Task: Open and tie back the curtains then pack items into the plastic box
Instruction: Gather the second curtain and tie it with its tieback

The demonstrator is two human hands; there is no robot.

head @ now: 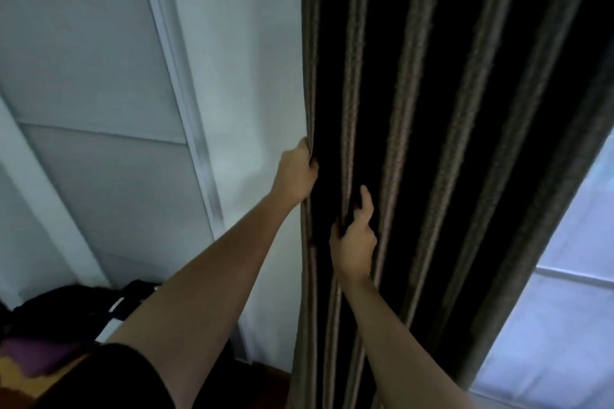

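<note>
A dark brown-grey curtain (442, 109) hangs in deep vertical folds across the middle and right of the head view. My left hand (295, 174) grips its left edge beside the white wall. My right hand (354, 239) sits lower and slightly to the right, fingers closed around the second fold with the thumb up. Both arms reach up from the bottom of the frame. No tie-back and no plastic box are in view.
A white wall (239, 76) and pale sliding door panels (83, 76) fill the left. Bright window glass (564, 292) shows at the right past the curtain's edge. Dark bags (66, 309) and a purple item (36, 354) lie at the lower left.
</note>
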